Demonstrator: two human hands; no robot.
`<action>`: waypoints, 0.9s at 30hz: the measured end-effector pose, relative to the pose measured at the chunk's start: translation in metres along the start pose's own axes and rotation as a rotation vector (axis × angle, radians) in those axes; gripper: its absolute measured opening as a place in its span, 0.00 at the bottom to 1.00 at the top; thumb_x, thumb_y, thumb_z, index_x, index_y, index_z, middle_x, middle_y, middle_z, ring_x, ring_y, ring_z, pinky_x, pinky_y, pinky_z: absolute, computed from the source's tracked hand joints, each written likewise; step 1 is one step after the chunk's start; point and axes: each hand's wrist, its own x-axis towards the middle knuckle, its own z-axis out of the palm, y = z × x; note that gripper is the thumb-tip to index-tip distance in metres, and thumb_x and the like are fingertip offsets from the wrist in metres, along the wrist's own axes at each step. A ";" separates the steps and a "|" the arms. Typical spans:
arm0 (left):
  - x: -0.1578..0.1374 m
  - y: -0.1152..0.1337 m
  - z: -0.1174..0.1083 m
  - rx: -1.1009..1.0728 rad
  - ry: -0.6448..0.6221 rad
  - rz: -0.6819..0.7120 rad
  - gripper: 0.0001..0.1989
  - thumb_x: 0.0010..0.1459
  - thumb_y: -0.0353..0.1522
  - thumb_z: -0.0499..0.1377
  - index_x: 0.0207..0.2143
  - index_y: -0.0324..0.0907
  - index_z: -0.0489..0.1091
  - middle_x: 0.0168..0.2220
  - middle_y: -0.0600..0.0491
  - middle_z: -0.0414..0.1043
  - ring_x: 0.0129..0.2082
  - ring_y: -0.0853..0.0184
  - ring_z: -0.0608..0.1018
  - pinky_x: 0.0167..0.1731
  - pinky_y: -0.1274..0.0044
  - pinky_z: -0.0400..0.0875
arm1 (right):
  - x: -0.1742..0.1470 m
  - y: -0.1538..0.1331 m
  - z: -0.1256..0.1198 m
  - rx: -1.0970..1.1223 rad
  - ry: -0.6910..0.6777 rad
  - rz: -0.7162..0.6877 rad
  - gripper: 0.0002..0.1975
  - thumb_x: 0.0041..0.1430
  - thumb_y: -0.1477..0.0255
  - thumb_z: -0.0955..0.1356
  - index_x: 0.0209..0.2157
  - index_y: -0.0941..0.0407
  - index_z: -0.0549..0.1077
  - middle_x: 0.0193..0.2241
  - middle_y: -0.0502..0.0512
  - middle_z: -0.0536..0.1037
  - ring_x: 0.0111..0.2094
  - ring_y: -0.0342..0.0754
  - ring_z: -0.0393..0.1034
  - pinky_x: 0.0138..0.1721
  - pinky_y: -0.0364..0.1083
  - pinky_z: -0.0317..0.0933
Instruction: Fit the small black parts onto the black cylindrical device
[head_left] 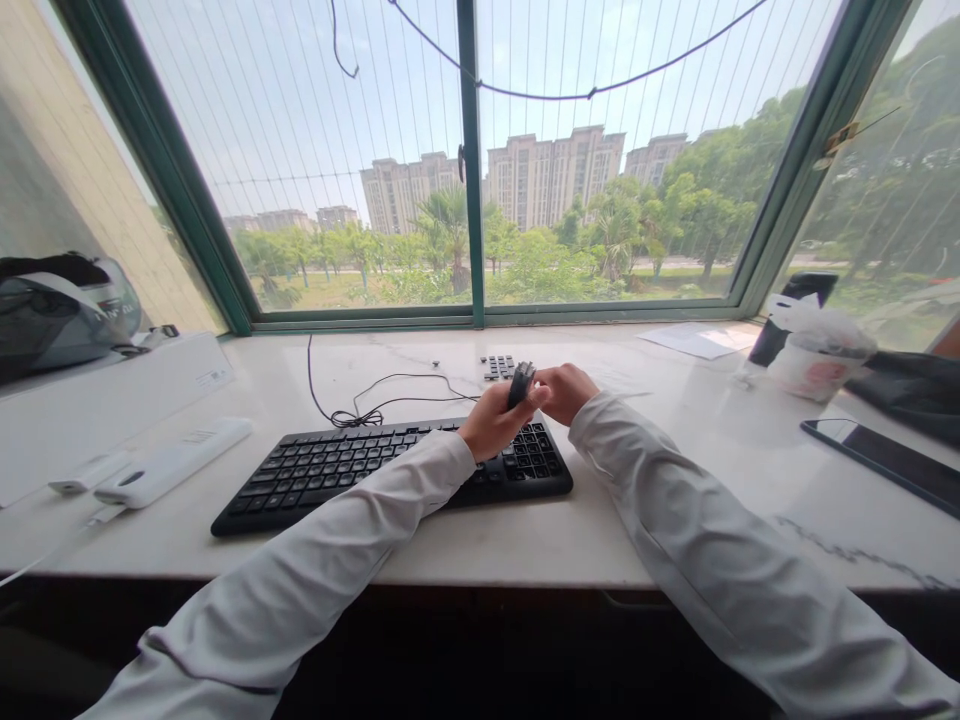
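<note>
My left hand (495,422) is closed around a small black object (520,384) with a pale, ragged-looking top; its kind is unclear. Close against it on the right is my right hand (568,392), with fingers curled in and pressed together near the left fingertips. Whatever the right fingers hold, if anything, is hidden. Both hands are above the right part of a black keyboard (315,470), which lies at a slant on the white tabletop (525,545). Several loose dark keycaps (496,368) lie in rows just behind the hands.
A thin black cable (360,418) coils behind the keyboard. At left are a white power bank (172,462) and a white box (112,400). At right lie a dark phone (885,465), a plastic-wrapped cup (817,360) and paper (694,339). The window (472,318) bounds the back.
</note>
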 end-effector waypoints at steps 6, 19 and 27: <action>0.001 0.003 -0.001 -0.134 -0.053 -0.093 0.17 0.47 0.41 0.65 0.19 0.39 0.64 0.16 0.58 0.55 0.18 0.75 0.57 0.20 0.79 0.51 | 0.000 -0.001 -0.003 -0.007 -0.007 0.005 0.11 0.52 0.69 0.63 0.30 0.53 0.78 0.26 0.53 0.78 0.28 0.46 0.68 0.27 0.43 0.48; 0.002 -0.006 -0.010 -0.070 -0.258 -0.039 0.21 0.51 0.39 0.60 0.16 0.39 0.54 0.15 0.60 0.49 0.16 0.78 0.53 0.18 0.79 0.45 | -0.002 -0.008 -0.007 0.038 -0.007 0.026 0.17 0.58 0.62 0.60 0.31 0.53 0.78 0.25 0.52 0.77 0.25 0.44 0.65 0.27 0.43 0.46; 0.000 -0.014 0.009 0.256 0.092 0.041 0.20 0.58 0.42 0.53 0.19 0.39 0.59 0.15 0.59 0.54 0.18 0.76 0.59 0.20 0.80 0.54 | 0.000 -0.002 -0.002 -0.025 0.000 0.010 0.13 0.53 0.65 0.63 0.32 0.53 0.78 0.28 0.54 0.78 0.28 0.47 0.68 0.27 0.43 0.47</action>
